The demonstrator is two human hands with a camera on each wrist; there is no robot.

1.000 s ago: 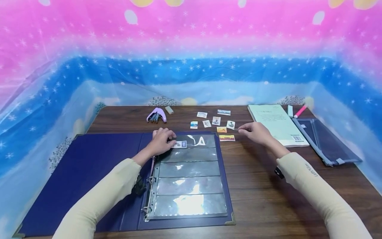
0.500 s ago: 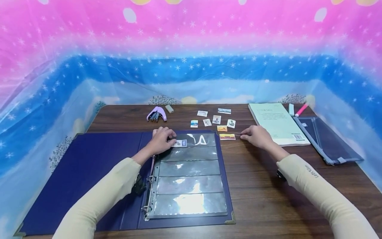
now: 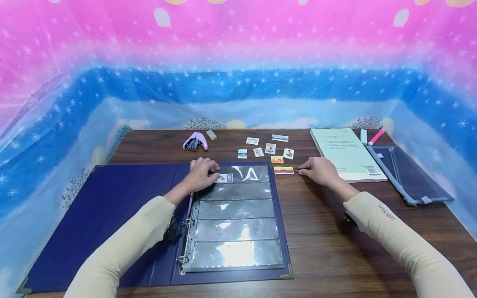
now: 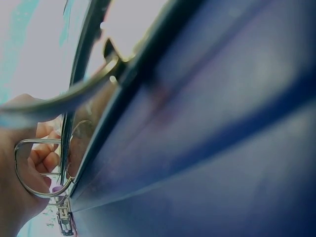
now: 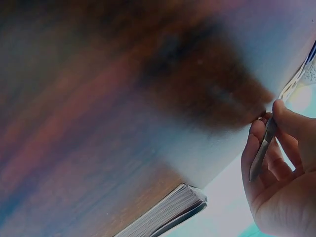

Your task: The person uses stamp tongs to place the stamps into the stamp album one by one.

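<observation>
My left hand point(image 3: 201, 175) rests with bent fingers at the upper left of a clear stamp page point(image 3: 234, 210) in the blue ring binder point(image 3: 108, 219). Beside its thumb, a pale blue-and-white stamp point(image 3: 225, 178) lies at the top pocket, its left end hidden by the hand. In the left wrist view metal rings point(image 4: 42, 168) stand in front of the hand. My right hand point(image 3: 319, 169) pinches metal tweezers point(image 5: 264, 148) between thumb and fingers. The tweezers' tips are right at the right edge of a red-and-yellow stamp point(image 3: 284, 170) on the table.
Several loose stamps, among them an orange one point(image 3: 277, 159), lie behind the binder. A purple stapler-like item point(image 3: 195, 141) and a small pale block point(image 3: 211, 135) sit at back left. Right: a green book point(image 3: 340, 151), a pink pen point(image 3: 377, 136), a dark zip pouch point(image 3: 410, 171).
My right hand has moved nearer to me with the tweezers, from the portrait stamp to the red-and-yellow one, then slightly left to its edge. The left hand stays put.
</observation>
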